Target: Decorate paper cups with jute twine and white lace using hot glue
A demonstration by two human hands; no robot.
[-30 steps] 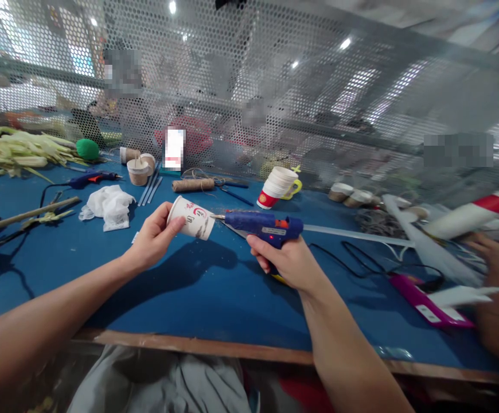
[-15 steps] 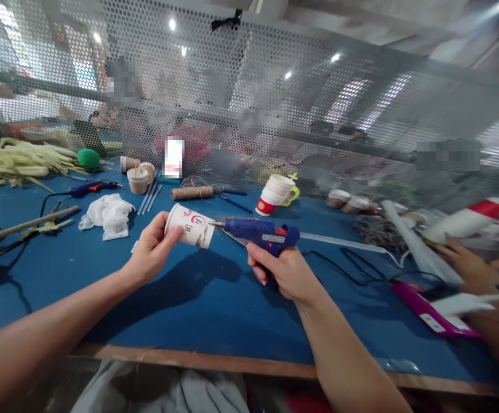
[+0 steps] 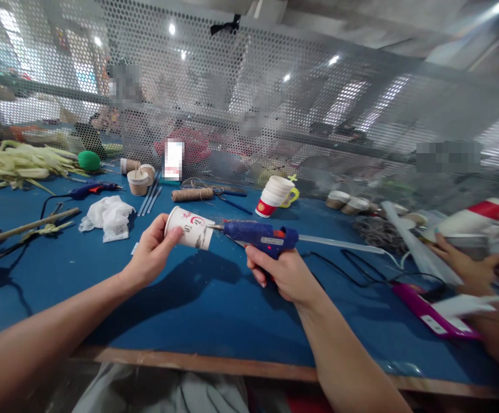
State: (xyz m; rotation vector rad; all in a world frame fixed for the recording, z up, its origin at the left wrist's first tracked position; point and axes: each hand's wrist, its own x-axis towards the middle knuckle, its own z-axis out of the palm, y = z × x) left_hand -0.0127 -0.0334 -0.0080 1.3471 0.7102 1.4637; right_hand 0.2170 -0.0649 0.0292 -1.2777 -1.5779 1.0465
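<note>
A white paper cup [image 3: 190,229] with printed characters and red marks lies tilted on its side in the air, gripped at its rim end by my left hand [image 3: 151,246]. My right hand [image 3: 277,267] is wrapped round the handle of a blue hot glue gun [image 3: 258,234], whose red light is lit. The gun's metal nozzle points left and meets the cup near its base; whether it touches, I cannot tell. From the gun's rear a long translucent glue stick [image 3: 342,244] sticks out to the right.
Behind stand stacked paper cups [image 3: 274,195], a twine roll [image 3: 192,194] and small cups [image 3: 138,182]. To the left lie white cloth [image 3: 108,217] and another glue gun [image 3: 94,189]. At right are a purple power strip [image 3: 432,312] and another person's hand [image 3: 468,267]. A perforated metal screen [image 3: 232,103] rises behind.
My hands, the paper cup and the glue gun have hardly moved. At the right, the other person's hands have shifted and now hold a grey flat object.
</note>
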